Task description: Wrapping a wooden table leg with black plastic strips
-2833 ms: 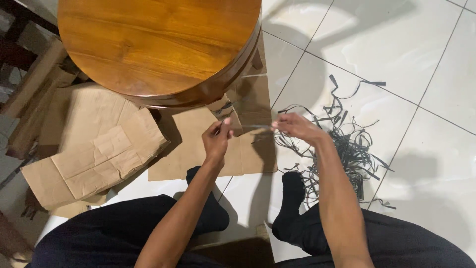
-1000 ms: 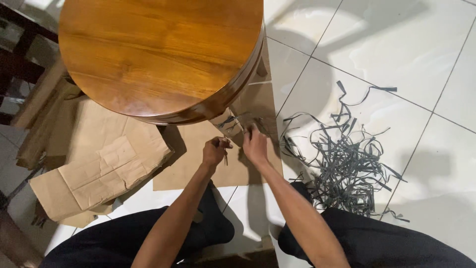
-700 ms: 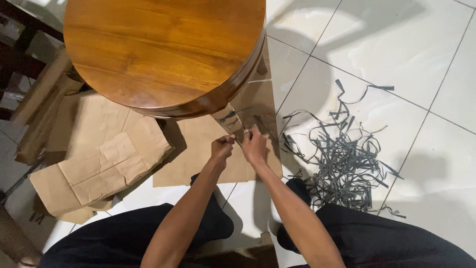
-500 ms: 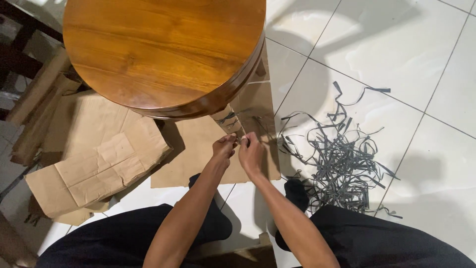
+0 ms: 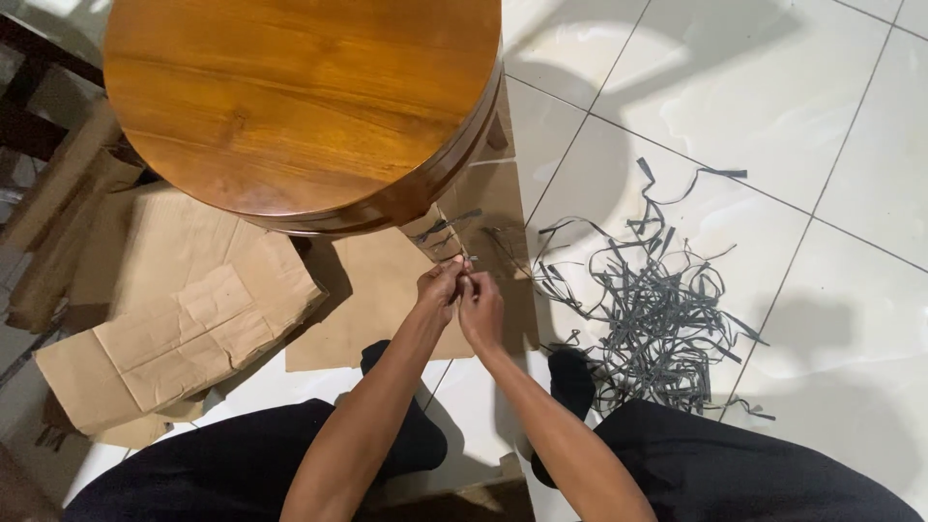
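Strip pile [image 5: 657, 309] right of cardboard [image 5: 377, 290], table [image 5: 290, 97] behind.

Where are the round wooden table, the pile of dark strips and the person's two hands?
Table [image 5: 290, 97], head view, middle of its top.
Strips [image 5: 648, 309], head view, middle of the pile.
Left hand [image 5: 440, 288], head view, its back.
Right hand [image 5: 480, 309], head view, its back.

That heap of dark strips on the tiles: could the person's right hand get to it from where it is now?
Probably yes. The right hand is beside the pile of dark strips, with only bare tile floor and cardboard between them. But its fingers already pinch a strip together with the left hand.
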